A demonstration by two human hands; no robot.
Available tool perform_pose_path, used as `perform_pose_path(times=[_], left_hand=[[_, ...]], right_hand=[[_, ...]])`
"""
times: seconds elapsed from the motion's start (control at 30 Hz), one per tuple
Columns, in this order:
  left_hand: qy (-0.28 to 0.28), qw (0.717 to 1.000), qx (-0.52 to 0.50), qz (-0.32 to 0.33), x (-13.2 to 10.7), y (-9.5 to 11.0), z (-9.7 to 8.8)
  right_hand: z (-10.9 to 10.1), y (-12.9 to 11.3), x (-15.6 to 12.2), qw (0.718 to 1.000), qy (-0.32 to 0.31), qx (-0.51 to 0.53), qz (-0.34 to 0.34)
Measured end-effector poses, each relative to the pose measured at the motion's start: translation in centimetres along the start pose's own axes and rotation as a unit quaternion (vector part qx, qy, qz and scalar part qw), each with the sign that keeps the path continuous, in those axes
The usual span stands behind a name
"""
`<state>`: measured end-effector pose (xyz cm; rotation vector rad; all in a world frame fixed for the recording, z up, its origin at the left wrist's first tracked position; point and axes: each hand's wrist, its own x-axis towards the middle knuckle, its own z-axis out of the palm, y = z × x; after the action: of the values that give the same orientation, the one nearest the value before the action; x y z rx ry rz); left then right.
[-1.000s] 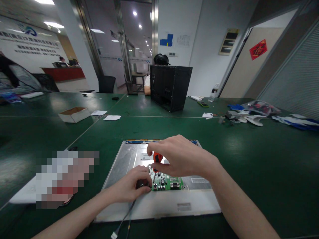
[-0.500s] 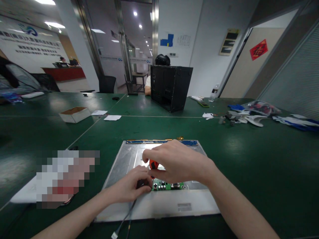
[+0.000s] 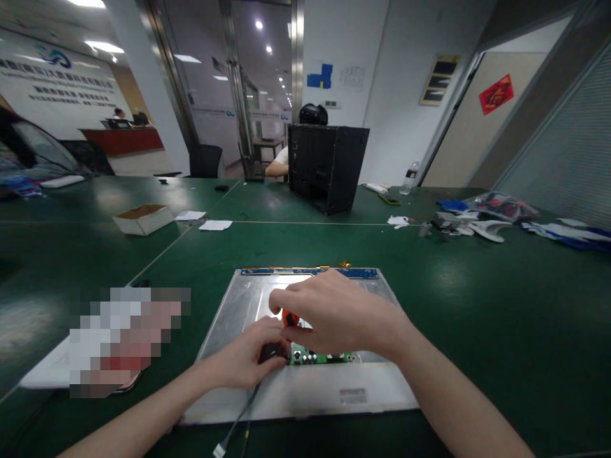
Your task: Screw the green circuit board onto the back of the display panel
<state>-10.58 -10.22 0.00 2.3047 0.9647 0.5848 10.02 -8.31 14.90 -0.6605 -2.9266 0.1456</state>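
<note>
A flat metal-backed display panel (image 3: pixel 224 318) lies on the table with a blue circuit strip (image 3: pixel 367 273) along its far edge. Near its middle sits a green circuit board (image 3: pixel 312 358), partly covered by my hands. My right hand (image 3: pixel 337 312) is closed around the orange-and-black handle of a screwdriver (image 3: pixel 289 317), held over the board's left end; its tip is hidden. With fingers curled, my left hand (image 3: pixel 251 353) pinches at the board's left edge; what lies between the fingertips is hidden. Dark cables (image 3: pixel 245 410) run from under it to a white connector (image 3: pixel 219 450).
Left of the panel is a blurred-out item (image 3: pixel 128 343). A black computer case (image 3: pixel 324 168) stands farther back, with a person's arm (image 3: pixel 277 168) behind it. A small open box (image 3: pixel 144 220) and paper (image 3: pixel 216 225) lie left; bags and loose parts (image 3: pixel 468 222) lie right.
My right hand and the screwdriver handle have shifted slightly left and down. My left hand stays nearly in place. The person's arm behind the case reaches farther left.
</note>
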Motion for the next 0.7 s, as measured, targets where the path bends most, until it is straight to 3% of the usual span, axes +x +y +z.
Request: perform_pose_path(times=[0.47,0.7], left_hand=[[0.007,1.000,-0.015,0.007,0.14,0.11,-0.13],[0.000,1.000,-0.009,0.009,0.15,-0.03,0.00]], right_hand=[[0.44,-0.96,0.26,0.998,0.008,-0.063,0.015],[0.36,-0.87,0.00,1.000,0.009,-0.029,-0.007]])
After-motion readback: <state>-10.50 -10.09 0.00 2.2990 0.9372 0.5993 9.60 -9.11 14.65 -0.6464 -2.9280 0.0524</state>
